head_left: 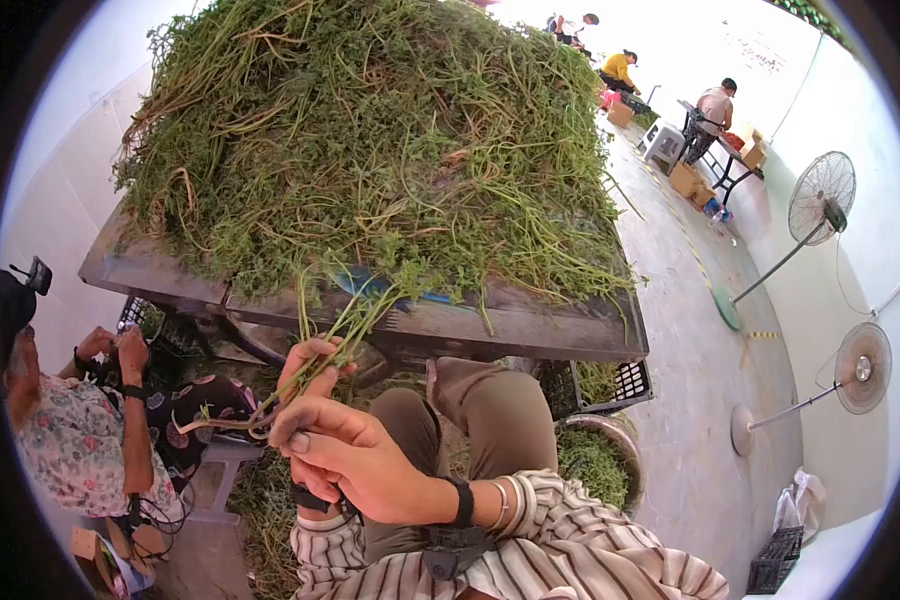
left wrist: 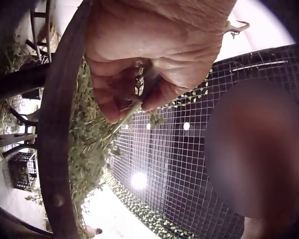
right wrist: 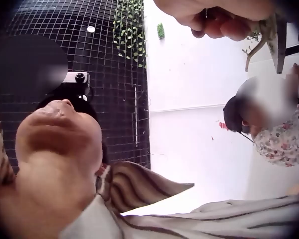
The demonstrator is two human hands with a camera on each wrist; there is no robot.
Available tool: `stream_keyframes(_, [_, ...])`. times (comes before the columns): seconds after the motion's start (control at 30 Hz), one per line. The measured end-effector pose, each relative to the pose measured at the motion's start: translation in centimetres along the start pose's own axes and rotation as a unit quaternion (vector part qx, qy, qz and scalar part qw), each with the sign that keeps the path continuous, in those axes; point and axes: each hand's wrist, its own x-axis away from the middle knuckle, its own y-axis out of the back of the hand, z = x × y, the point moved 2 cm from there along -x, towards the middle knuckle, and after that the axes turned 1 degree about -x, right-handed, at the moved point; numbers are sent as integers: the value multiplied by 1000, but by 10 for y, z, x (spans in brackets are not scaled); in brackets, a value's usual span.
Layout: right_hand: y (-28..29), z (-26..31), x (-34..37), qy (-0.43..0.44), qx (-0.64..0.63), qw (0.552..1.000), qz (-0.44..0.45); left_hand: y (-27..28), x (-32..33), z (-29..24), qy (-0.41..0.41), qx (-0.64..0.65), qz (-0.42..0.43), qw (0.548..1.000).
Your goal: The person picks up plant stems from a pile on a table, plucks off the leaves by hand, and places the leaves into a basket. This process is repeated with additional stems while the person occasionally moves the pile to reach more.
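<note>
Head view: you sit facing a wide, dark wooden surface (head_left: pixel 160 262), mostly covered by a huge, tangled heap of leafy green plants (head_left: pixel 370 150). A small bunch of long, thin green stems (head_left: pixel 353 335) is in front of its near edge, pinched in your left hand (left wrist: pixel 152 47); your right hand (head_left: pixel 370 455) seems to pinch its lower end, near a pale, bent tip (head_left: pixel 195 425). Below right, a round, pale-rimmed tub (head_left: pixel 632 445) holds more greens; whether those are finished cannot be told. Judging by the heap, most handling remains.

walls (head_left: pixel 882 210): pale | floor (head_left: pixel 695 340): grey | two pedestal fans (head_left: pixel 863 370) | white stool (head_left: pixel 662 142) | ceiling (left wrist: pixel 162 149): dark grid, round lights (left wrist: pixel 139 180)
</note>
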Motion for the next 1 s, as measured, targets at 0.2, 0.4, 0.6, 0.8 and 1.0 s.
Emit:
stream_keyframes(0.2, [9, 14, -11, 44, 73, 996, 7, -34, 5, -15, 6, -70, -55, 996])
stream_keyframes(0.4, [38, 63, -37, 178, 273, 944, -59, -47, 6, -33, -18, -90, -135, 986])
stream_keyframes(0.6, [94, 76, -41, 146, 254, 944, -151, -54, -20, -36, -35, -77, -100, 991])
stream_keyframes(0.8, [108, 69, -43, 71, 220, 955, -184, -61, -41, -45, -96, -50, -62, 992])
stream_keyframes(1.0, [109, 75, -41, 51, 128, 972, -189, -65, -37, -30, -23, -59, 15, 998])
